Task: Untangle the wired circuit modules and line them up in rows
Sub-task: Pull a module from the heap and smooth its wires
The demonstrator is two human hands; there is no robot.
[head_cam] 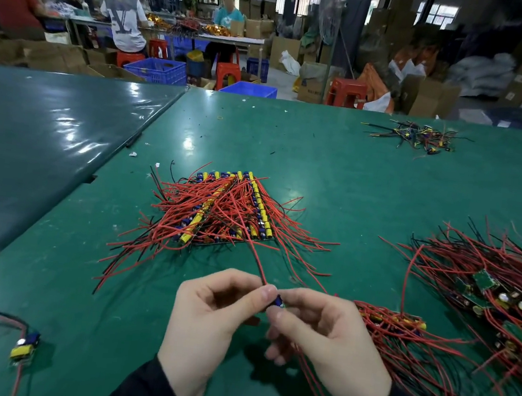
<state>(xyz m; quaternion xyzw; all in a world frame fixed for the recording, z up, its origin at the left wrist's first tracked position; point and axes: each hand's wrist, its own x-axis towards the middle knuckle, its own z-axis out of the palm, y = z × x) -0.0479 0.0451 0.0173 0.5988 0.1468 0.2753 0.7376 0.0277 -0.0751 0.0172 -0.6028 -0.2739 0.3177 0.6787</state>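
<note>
Currently, the left hand [207, 318] and the right hand [325, 338] are pinching a single module [279, 301] between their fingertips, thumb against forefinger on each side. A red lead [256, 256] is running up and away from the pinch toward the arranged stack. Further red leads are trailing down beneath the right hand.

Just right of the right hand, a small bundle [401, 324] is lying on the green table [336, 180], its leads running under the wrist. Well left of the left hand, a lone module [25, 345] is resting by the near edge.

Ahead of both hands, the arranged stack [229, 207] is sitting in rows. Far right, the tangled heap [503, 290] is waiting. Beyond, a scrap pile [416, 135] is lying well apart.

Risk, as judged: the raised lead is probably crossing loose leads of the stack. Pulling sharply would likely be dragging rows out of line, or straining the solder joint.
</note>
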